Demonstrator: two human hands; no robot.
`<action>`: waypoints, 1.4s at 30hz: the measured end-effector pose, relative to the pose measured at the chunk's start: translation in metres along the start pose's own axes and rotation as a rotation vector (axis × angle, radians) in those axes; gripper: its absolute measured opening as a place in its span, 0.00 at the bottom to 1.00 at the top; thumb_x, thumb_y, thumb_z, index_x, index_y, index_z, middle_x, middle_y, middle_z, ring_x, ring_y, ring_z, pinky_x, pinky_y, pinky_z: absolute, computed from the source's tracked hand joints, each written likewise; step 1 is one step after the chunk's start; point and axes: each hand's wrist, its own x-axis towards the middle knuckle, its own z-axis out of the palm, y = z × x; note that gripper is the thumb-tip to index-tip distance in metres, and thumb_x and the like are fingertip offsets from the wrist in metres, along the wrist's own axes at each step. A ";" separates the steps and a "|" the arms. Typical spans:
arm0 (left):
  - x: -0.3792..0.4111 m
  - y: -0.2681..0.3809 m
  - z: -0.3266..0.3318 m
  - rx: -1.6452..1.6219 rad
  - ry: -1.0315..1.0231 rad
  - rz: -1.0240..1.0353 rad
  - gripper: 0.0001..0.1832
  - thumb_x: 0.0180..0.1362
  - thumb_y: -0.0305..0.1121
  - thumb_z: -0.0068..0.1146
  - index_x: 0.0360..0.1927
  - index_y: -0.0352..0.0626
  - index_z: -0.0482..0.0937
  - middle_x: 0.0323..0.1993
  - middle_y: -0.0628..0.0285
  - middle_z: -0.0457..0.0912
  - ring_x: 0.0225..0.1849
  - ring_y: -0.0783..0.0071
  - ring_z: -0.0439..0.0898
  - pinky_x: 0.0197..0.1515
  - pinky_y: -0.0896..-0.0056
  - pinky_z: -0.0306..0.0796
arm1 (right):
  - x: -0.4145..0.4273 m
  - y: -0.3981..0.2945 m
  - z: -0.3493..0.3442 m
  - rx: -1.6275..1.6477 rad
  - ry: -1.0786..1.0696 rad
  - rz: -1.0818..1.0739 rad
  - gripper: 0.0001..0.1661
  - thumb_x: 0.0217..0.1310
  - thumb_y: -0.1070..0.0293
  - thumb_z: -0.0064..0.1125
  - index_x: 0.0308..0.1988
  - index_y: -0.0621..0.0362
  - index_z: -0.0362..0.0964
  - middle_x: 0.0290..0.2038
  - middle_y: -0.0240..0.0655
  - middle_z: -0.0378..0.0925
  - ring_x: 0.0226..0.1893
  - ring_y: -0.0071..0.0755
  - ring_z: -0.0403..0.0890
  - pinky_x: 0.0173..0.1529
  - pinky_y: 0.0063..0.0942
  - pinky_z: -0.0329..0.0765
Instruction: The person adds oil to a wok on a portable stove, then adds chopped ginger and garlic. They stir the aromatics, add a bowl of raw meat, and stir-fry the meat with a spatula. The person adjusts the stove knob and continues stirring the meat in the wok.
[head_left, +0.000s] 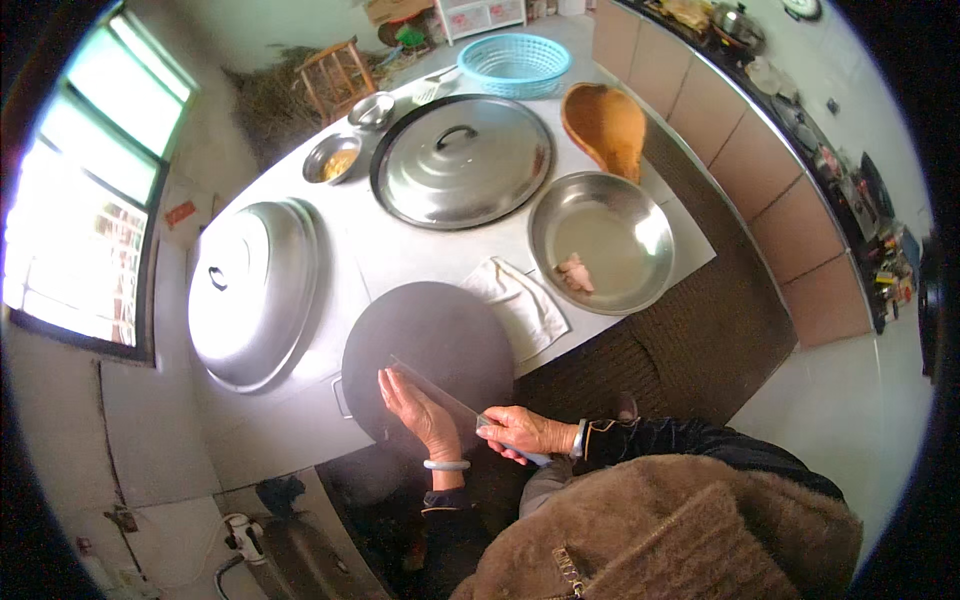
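My right hand grips the grey handle of a kitchen knife, its blade angled up and left over a round, dark cutting board. Flat against or right beside the blade, my left hand has its fingers stretched out and holds nothing. Whether the palm presses on the metal is hard to see. Past the board's right edge lies a folded white cloth. Beyond it, a wide stainless steel basin contains a pale pink piece of raw meat.
A large domed metal lid rests at the left. Farther back are a lidded wok, a steel bowl with yellow food, a gourd ladle and a blue plastic basket. A gas cylinder valve stands low at the left.
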 end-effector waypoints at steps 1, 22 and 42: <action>0.001 0.020 0.003 -0.017 -0.006 0.012 0.21 0.71 0.29 0.38 0.64 0.34 0.63 0.68 0.43 0.57 0.69 0.47 0.57 0.70 0.54 0.53 | -0.012 -0.005 -0.008 0.008 0.009 -0.028 0.15 0.71 0.58 0.49 0.33 0.56 0.62 0.22 0.26 0.67 0.17 0.16 0.67 0.17 0.19 0.69; -0.158 0.513 0.359 -0.801 -0.467 0.252 0.21 0.65 0.23 0.44 0.62 0.35 0.66 0.64 0.50 0.65 0.66 0.56 0.62 0.69 0.61 0.55 | -0.428 -0.019 -0.346 0.123 0.713 -0.382 0.17 0.69 0.52 0.49 0.38 0.55 0.66 0.25 0.27 0.68 0.21 0.17 0.70 0.22 0.18 0.71; -0.303 1.016 0.665 -1.227 -0.870 0.880 0.17 0.69 0.27 0.41 0.58 0.31 0.68 0.62 0.47 0.65 0.64 0.52 0.65 0.67 0.58 0.57 | -0.748 -0.124 -0.656 0.155 1.476 -0.728 0.15 0.71 0.59 0.47 0.34 0.57 0.63 0.18 0.28 0.66 0.13 0.20 0.67 0.16 0.21 0.66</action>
